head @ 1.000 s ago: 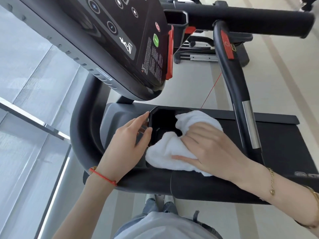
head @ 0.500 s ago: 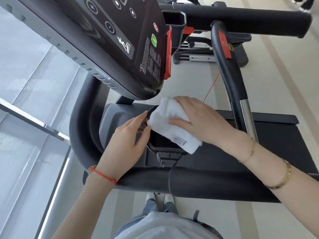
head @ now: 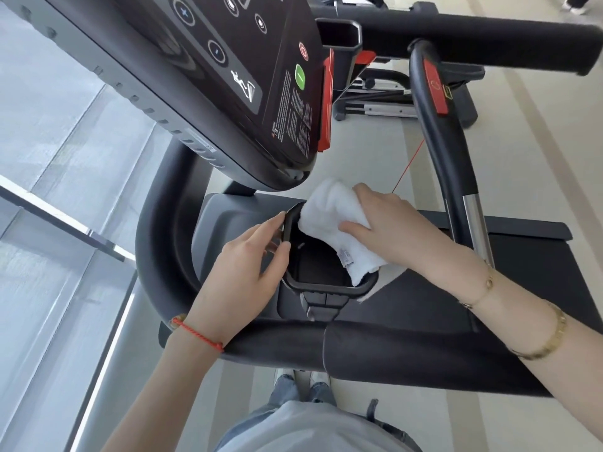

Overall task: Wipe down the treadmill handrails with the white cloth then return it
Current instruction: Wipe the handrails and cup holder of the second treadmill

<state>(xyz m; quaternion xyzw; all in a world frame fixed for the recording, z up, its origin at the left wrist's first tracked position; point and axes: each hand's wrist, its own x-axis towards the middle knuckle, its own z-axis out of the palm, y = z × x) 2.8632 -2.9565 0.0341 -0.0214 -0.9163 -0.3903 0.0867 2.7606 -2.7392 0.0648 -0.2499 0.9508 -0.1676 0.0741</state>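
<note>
My right hand [head: 381, 226] grips the folded white cloth [head: 332, 220] and holds it over the far right side of the black cup holder [head: 313, 282] on the treadmill. The cloth's lower end hangs down inside the holder, label showing. My left hand [head: 241, 272] rests on the holder's left rim with its fingers spread. The thick black handrail [head: 391, 350] runs across below both hands and curves up on the left. A second black handrail [head: 437, 138] with a silver section rises at the right.
The treadmill console [head: 228, 76] with its buttons and red safety clip overhangs the cup holder from the upper left. Another padded bar [head: 473, 44] crosses the top right. Glass panels lie to the left. My legs and feet show below the rail.
My right hand lifted the cloth out of the cup holder's near right side and carried it up and left to the far rim, folded tighter. The left hand stayed on the left rim.
</note>
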